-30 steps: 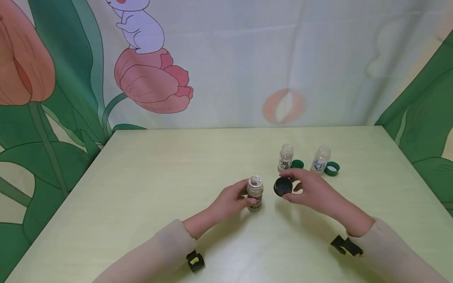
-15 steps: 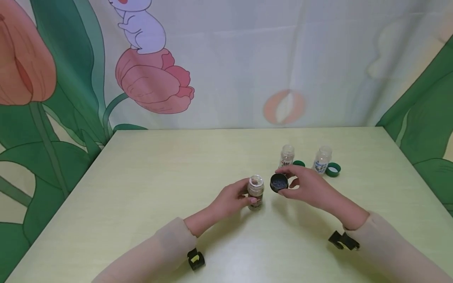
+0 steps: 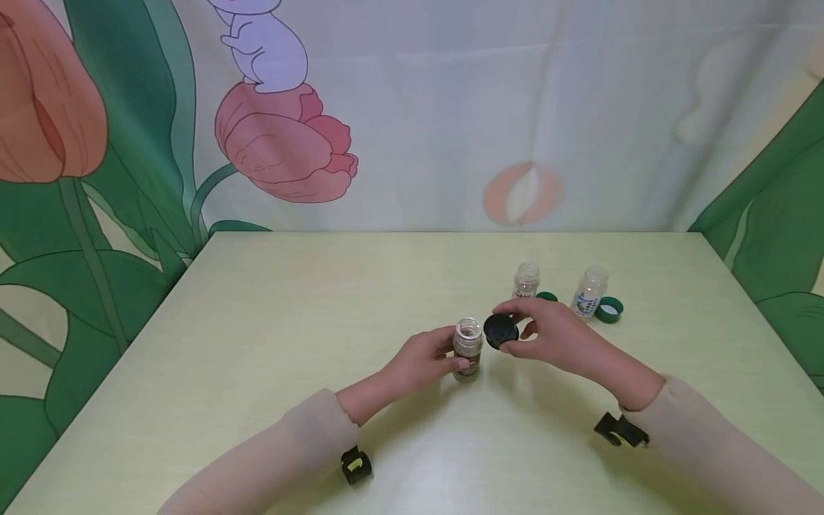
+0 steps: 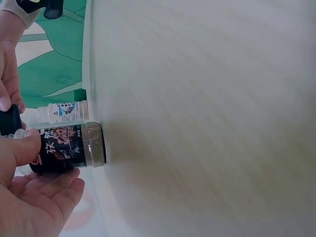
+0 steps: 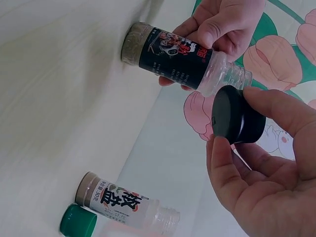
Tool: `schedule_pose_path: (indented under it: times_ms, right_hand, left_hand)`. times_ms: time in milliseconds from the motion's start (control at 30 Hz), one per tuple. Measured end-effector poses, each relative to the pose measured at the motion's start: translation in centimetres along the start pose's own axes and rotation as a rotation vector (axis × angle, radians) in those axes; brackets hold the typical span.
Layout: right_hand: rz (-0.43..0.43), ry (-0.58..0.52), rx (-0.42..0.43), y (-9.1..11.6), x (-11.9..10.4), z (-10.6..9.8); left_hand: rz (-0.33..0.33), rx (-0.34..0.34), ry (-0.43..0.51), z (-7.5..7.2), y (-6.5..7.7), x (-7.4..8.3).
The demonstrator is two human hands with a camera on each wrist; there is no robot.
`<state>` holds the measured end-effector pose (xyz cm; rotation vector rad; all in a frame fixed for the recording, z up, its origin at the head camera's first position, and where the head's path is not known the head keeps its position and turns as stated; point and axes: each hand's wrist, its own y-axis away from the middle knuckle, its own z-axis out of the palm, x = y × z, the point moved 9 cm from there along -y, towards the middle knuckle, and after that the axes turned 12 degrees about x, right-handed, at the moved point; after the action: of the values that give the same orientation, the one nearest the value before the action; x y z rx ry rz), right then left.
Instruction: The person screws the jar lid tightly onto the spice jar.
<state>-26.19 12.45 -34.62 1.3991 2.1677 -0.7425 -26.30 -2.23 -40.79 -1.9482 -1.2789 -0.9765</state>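
Observation:
My left hand grips a small clear spice jar with a dark label, upright on the table. Its mouth is uncapped, and the right wrist view shows brownish contents at its base. Between thumb and fingers my right hand pinches a black cap, held just right of the jar's mouth and apart from it in the head view. Behind the right hand stands another uncapped spice jar, with a green cap beside it. Farther right is a third uncapped jar, next to its green cap.
The pale table reaches back to a hanging cloth printed with tulips and a rabbit. Black camera mounts sit at both sleeve cuffs, close above the tabletop.
My right hand has carried the black cap leftward and slightly up, closer to the jar's mouth, and the cap has tilted. The left hand keeps its grip on the jar, almost unmoved.

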Motion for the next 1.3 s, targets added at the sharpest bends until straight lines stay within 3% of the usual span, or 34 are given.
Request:
schedule_pose_path:
  times_ms: [200,933,1300]
  right_hand:
    - [-0.012,0.045,-0.021,-0.3,-0.3,0.2]
    - [-0.052,0.073,-0.03,-0.6,-0.8,0.1]
    - [-0.048,0.008,-0.029,-0.5,-1.1,-0.2]
  left_hand:
    - [0.016,-0.008,-0.078,0.0,0.0,0.0]
    - [0.023,-0.04,-0.105,0.0,-0.2,0.6]
    - [0.008,-0.046,-0.09,0.1,-0.3,0.4]
